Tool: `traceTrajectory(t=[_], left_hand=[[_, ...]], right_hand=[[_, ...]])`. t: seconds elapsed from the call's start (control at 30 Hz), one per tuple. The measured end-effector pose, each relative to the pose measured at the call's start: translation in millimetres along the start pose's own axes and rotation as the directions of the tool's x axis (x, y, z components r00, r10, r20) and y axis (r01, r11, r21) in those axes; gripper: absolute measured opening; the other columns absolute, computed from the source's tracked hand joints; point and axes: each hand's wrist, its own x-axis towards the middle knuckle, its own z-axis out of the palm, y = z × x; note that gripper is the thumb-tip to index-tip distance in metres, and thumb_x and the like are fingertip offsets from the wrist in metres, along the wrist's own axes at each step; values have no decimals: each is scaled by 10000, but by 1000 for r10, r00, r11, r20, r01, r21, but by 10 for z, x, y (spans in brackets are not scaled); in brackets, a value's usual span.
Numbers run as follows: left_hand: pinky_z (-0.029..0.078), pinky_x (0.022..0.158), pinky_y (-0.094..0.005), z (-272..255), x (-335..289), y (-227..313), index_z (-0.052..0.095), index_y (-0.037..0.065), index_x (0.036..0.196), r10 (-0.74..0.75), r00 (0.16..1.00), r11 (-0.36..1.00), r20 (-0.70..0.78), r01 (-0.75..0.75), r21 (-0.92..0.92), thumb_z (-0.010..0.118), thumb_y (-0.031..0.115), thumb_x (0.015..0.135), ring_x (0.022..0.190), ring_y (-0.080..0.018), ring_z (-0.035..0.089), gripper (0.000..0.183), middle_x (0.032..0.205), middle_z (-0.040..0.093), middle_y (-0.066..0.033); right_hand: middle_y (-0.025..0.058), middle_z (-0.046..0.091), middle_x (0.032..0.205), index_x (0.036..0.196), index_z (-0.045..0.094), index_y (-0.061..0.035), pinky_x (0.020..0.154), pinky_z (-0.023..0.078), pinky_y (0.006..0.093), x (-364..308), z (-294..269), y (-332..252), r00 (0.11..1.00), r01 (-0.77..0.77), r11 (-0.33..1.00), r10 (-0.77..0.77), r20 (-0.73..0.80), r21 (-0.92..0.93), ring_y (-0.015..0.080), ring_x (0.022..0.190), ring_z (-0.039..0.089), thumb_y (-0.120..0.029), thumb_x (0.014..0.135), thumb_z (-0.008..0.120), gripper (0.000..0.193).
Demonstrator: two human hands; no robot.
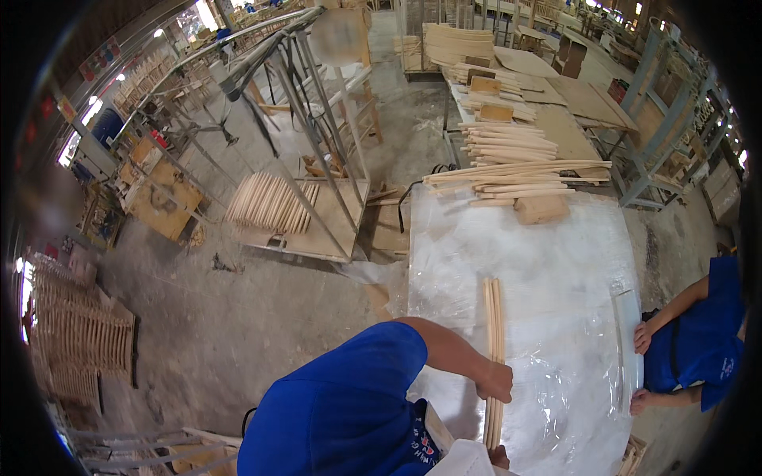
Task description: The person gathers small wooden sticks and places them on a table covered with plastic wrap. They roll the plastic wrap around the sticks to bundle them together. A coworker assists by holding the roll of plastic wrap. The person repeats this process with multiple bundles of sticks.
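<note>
A small bundle of long, slender, pale wooden strips point(494, 321) lies along the plastic-covered table point(559, 293), its strips side by side. My left hand point(496, 383), at the end of a bare forearm below a blue sleeve, is closed around the bundle toward its near end. Close to that near end is my right hand point(498, 456), touching or just beside the strips. A white shape at the lower edge covers most of this hand, so its grip is hidden.
Across the table, a co-worker in blue point(690, 341) rests both hands at its right edge. Stacked wooden strips point(512, 147) and a wooden block point(542, 209) lie at the far end. A metal-framed cart point(337, 230) carrying wooden pieces point(270, 202) stands left. Slatted wooden parts point(83, 337) are piled farther left.
</note>
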Motion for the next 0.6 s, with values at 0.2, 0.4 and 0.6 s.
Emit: traceTrajectory(t=[0.2, 0.4, 0.6], left_hand=[[575, 762, -552, 126, 66, -125, 665, 106, 1038, -48, 991, 997, -127, 40, -65, 830, 239, 762, 886, -418, 747, 348, 891, 740, -154], [561, 719, -572, 117, 147, -101, 670, 99, 943, -62, 976, 997, -210, 48, -67, 801, 253, 718, 845, -426, 744, 303, 811, 734, -166], [557, 734, -563, 21, 221, -102, 673, 96, 947, -136, 973, 983, -184, 109, -149, 803, 253, 691, 834, -428, 734, 327, 814, 731, -152]], right_hand=[[28, 384, 707, 752, 472, -126, 523, 392, 377, 327, -290, -119, 987, -99, 993, 105, 118, -60, 206, 610, 424, -238, 1103, 572, 381], [55, 434, 711, 816, 532, -143, 554, 447, 416, 501, -422, 168, 984, -20, 1000, 16, 178, 21, 238, 672, 458, -429, 1076, 643, 403], [151, 697, 1188, 1192, 716, -6, 1008, 509, 434, -90, -1156, -168, 934, 285, 943, -314, -173, -173, 297, 1120, 647, -384, 1051, 667, 406]])
